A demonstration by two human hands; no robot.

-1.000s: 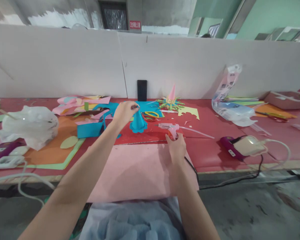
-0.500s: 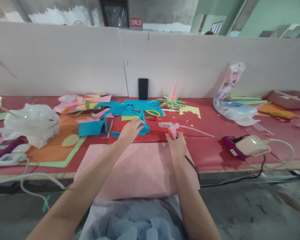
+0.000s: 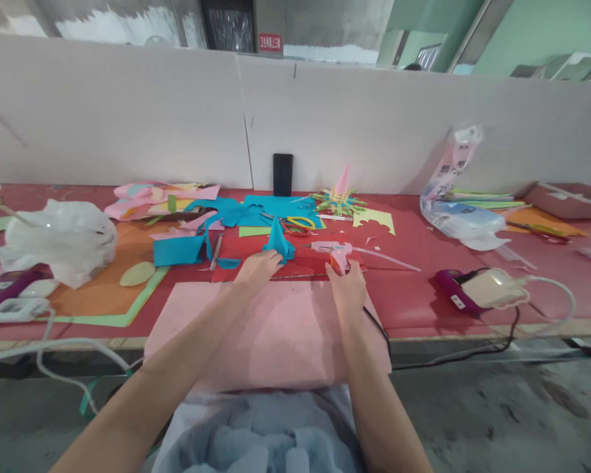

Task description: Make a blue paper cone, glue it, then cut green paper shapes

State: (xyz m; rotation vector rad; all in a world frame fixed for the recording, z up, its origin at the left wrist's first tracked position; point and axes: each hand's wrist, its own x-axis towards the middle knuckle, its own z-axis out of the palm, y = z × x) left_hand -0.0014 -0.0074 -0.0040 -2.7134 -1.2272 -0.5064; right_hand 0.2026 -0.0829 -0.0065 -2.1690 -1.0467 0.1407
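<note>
A blue paper cone [image 3: 277, 240] with a frilled base stands on a red sheet [image 3: 305, 266] in the middle of the table. My left hand [image 3: 257, 268] lies just in front of it, fingers loosely stretched, with the fingertips at the cone's base. My right hand [image 3: 347, 286] is closed round the handle of a pink glue gun [image 3: 335, 250], which rests on the red sheet with its nozzle pointing left. A large pink sheet [image 3: 270, 332] lies under both wrists and hangs over the table's front edge.
Yellow-handled scissors [image 3: 295, 225] and blue paper scraps [image 3: 180, 250] lie behind the cone. A black phone [image 3: 282, 174] leans on the partition beside a pink spiked cone [image 3: 340, 194]. A plastic bag [image 3: 59, 240] sits left; a purple power strip [image 3: 453, 292] with an adapter [image 3: 492, 287] right.
My left hand came down from the cone's tip, passed over the cone and drew back to its base. The cone now stands free. My right hand has stayed on the glue gun.
</note>
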